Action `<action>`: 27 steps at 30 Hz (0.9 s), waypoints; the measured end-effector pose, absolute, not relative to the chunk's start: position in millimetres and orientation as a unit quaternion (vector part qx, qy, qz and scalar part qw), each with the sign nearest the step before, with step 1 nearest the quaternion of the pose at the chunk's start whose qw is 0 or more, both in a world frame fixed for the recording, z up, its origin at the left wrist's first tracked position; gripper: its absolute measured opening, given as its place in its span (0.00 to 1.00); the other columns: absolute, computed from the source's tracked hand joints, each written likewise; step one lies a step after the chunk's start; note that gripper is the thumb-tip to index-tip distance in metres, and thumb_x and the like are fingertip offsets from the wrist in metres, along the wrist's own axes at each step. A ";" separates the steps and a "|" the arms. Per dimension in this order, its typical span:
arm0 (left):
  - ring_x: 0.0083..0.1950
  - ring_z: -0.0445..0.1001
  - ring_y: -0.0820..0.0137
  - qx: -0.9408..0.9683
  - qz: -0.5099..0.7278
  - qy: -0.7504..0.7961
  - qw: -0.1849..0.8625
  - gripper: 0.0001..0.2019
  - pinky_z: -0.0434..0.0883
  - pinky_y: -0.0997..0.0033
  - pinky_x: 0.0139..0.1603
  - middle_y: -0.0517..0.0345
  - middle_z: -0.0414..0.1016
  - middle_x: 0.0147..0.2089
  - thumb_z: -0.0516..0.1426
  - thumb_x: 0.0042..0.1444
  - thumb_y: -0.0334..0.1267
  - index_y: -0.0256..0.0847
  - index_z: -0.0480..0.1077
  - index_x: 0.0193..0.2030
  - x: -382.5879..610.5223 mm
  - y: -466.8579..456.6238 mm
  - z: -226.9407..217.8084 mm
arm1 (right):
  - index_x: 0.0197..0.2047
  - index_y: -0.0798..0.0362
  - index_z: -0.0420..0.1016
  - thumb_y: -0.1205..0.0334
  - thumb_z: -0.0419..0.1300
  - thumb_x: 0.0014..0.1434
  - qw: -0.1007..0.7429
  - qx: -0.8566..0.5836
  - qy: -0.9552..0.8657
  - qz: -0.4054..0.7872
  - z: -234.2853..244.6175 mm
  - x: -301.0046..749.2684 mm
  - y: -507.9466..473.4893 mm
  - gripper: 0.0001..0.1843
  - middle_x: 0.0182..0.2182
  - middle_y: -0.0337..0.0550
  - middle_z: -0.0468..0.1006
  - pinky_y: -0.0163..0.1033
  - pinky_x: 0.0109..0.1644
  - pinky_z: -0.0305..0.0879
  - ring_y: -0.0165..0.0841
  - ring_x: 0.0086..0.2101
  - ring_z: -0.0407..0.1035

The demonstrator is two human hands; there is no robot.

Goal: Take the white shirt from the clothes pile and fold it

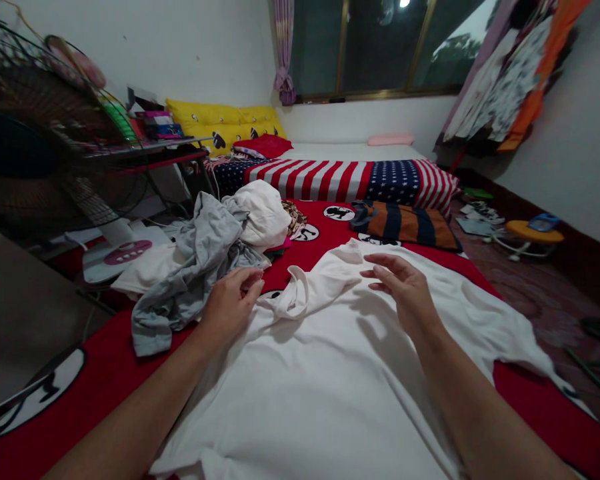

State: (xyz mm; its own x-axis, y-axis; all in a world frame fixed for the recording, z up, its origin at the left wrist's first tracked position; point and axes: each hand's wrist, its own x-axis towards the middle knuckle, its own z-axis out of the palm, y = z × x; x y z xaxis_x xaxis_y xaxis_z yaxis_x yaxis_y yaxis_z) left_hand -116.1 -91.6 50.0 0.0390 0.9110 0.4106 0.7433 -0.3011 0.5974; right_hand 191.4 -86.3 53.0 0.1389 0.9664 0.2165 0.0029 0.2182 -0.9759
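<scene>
A white long-sleeved shirt (300, 387) lies spread out before me, its collar (296, 293) bunched and partly standing up. My left hand (235, 297) is at the shirt's left shoulder edge, fingers curled with a small gap between thumb and forefinger; no cloth shows in it. Over the right part of the shirt hovers my right hand (400, 287), its fingers apart and holding nothing, casting a shadow on the fabric. Close beyond my left hand is a heap of clothes, with a grey garment (205, 233) and a white one (263, 213).
Red patterned bedding (105, 380) lies under the shirt. A folded orange-and-dark striped garment (410, 223) sits at its far right. A standing fan (115, 240) is on the left. Beyond is a bed with a flag-patterned cover (310, 180). An orange stool (533, 231) stands on the right floor.
</scene>
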 end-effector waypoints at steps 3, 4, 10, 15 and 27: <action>0.53 0.72 0.61 0.779 0.339 0.521 0.083 0.20 0.65 0.64 0.57 0.48 0.74 0.53 0.55 0.59 0.47 0.38 0.72 0.53 -87.2 -82.1 67.7 | 0.41 0.54 0.74 0.52 0.64 0.51 0.585 -0.517 -0.485 0.394 38.9 200.1 -80.8 0.18 0.44 0.47 0.78 0.31 0.30 0.68 0.32 0.36 0.76; 0.57 0.70 0.59 0.793 0.322 0.511 0.086 0.24 0.63 0.62 0.59 0.46 0.73 0.56 0.56 0.58 0.50 0.38 0.70 0.56 -76.7 -76.9 70.5 | 0.41 0.54 0.74 0.51 0.65 0.50 0.576 -0.531 -0.485 0.388 34.8 200.9 -80.2 0.18 0.42 0.47 0.78 0.31 0.30 0.68 0.32 0.34 0.76; 0.60 0.67 0.46 0.774 0.219 0.567 0.175 0.46 0.64 0.58 0.55 0.33 0.69 0.59 0.67 0.38 0.54 0.33 0.63 0.63 -34.0 -48.6 56.4 | 0.35 0.55 0.74 0.51 0.66 0.45 0.558 -0.556 -0.479 0.387 17.1 197.9 -80.5 0.18 0.32 0.46 0.78 0.39 0.34 0.70 0.33 0.28 0.74; 0.42 0.77 0.54 0.792 0.181 0.562 0.157 0.18 0.67 0.65 0.42 0.45 0.81 0.40 0.66 0.41 0.43 0.39 0.78 0.40 -46.3 -43.6 54.7 | 0.34 0.55 0.75 0.54 0.66 0.45 0.561 -0.551 -0.475 0.395 14.7 198.0 -79.9 0.15 0.32 0.45 0.78 0.40 0.37 0.70 0.32 0.29 0.73; 0.32 0.75 0.66 0.635 0.454 0.601 0.174 0.18 0.67 0.75 0.32 0.53 0.79 0.34 0.61 0.44 0.43 0.33 0.78 0.40 -120.3 -17.4 73.7 | 0.33 0.55 0.72 0.61 0.65 0.47 0.475 -0.616 -0.488 0.395 21.4 202.7 -65.1 0.10 0.27 0.42 0.77 0.34 0.26 0.68 0.30 0.24 0.72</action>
